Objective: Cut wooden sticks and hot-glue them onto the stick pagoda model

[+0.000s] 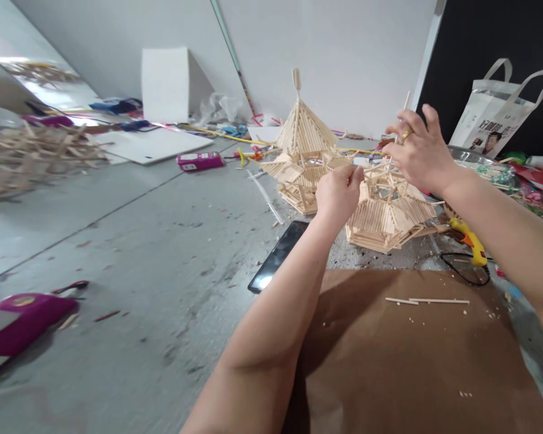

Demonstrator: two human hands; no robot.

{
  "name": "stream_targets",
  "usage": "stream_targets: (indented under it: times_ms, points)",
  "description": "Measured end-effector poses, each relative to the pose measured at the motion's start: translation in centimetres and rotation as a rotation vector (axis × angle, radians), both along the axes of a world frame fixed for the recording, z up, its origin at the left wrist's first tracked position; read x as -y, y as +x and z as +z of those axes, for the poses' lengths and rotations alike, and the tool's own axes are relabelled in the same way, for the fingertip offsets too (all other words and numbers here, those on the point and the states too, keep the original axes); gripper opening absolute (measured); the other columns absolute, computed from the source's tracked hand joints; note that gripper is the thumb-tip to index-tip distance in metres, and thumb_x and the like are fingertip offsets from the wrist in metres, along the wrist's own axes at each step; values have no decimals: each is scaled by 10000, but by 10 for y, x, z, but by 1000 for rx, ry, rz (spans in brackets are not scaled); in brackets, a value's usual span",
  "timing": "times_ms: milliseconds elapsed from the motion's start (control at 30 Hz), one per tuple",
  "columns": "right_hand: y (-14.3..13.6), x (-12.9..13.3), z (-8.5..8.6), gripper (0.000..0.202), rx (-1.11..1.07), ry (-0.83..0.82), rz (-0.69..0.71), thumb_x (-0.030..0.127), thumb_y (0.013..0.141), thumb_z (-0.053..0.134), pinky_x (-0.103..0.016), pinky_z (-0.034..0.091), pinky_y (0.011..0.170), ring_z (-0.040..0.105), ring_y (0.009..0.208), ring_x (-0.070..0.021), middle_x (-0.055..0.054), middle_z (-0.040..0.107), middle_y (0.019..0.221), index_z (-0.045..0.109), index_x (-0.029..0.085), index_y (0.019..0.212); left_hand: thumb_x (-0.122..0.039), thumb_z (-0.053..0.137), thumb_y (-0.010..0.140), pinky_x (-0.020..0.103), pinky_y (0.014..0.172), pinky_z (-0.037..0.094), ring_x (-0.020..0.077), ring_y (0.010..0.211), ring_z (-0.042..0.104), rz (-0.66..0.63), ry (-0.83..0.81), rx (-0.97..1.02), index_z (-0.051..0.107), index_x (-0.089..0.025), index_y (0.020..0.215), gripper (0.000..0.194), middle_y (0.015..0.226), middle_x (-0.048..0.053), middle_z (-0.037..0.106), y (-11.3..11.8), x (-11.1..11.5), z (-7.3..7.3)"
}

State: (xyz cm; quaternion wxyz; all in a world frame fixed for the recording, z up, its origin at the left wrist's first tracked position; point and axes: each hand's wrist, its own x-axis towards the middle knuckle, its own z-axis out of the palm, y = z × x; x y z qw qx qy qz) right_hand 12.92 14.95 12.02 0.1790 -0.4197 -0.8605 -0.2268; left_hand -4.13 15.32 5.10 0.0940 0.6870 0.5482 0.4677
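Two pagoda-like models made of thin wooden sticks stand on the floor ahead of me. The taller stick model point(306, 129) has a pointed roof with a bundled spire. Nearer and to its right is the lower stick model point(389, 211), its top partly hidden by my hands. My left hand point(338, 194) is closed at this model's left edge; what its fingers grip is hidden. Above the model's right side, my right hand point(419, 144), with a ring on one finger, pinches a thin, nearly upright wooden stick point(408, 101).
A brown sheet point(407, 355) bears loose sticks point(438, 301) and crumbs. Nearby lie a black phone point(278, 256), a yellow glue gun point(470, 241) with a cord, and purple devices point(200, 161). A blurred stick pile point(36, 157) is left; a white bag point(491, 114) stands right.
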Motion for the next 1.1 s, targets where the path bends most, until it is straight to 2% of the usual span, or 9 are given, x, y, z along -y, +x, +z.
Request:
stream_targets:
  times_ms: [67,133,367,500,633,833,1000,1100]
  points:
    - [-7,-2,3,270,75,-30,25,67,806,418,-616,3,1073,227,1347,-293,-46,516,1293,614,217,916,-342,412,830,291,597,362,154,622,550,3,-10,-10,629,-199,659,312,658,56,654,0,1,1]
    - [-11,-5,5,277,112,-75,42,47,793,420,-645,-21,1057,216,1355,-289,-27,535,1281,612,219,896,-338,408,829,295,606,363,158,634,555,3,-12,-10,622,-198,653,310,661,57,648,1,2,2]
    - [-6,-28,-1,143,-127,-190,135,201,825,504,-669,117,1025,251,1326,-319,-16,613,1140,644,222,852,-351,432,817,283,587,344,144,598,524,-2,3,20,579,-209,602,296,576,25,592,0,2,2]
    - [-4,-42,-6,163,-135,-213,110,320,841,514,-685,162,998,259,1320,-331,-7,625,1093,650,229,845,-323,433,823,285,612,366,153,649,563,-19,-2,31,588,-208,615,283,623,35,622,0,1,1]
    - [-4,-51,-9,170,-161,-234,109,342,824,541,-675,158,998,281,1307,-331,-14,634,1066,649,213,798,-305,428,827,284,620,381,157,680,579,-44,8,62,592,-213,629,273,634,34,629,1,1,1]
    - [-6,-48,-5,105,-265,-266,109,278,795,576,-659,150,1005,331,1273,-322,-26,644,1010,646,202,776,-316,432,825,294,625,378,159,657,572,-6,-16,31,586,-213,612,282,631,37,627,1,2,2]
    - [-8,-38,0,78,-94,-226,150,196,759,604,-624,35,1046,351,1270,-306,-29,660,1004,631,182,687,-308,431,826,288,627,376,158,673,574,-17,-5,45,598,-216,630,274,639,36,632,1,1,1]
    - [-7,-39,-1,110,-52,-190,127,234,799,562,-631,35,1042,347,1273,-294,-22,653,1049,640,190,734,-316,419,831,297,620,361,161,657,565,4,-36,-1,597,-201,631,291,655,50,635,2,2,2]
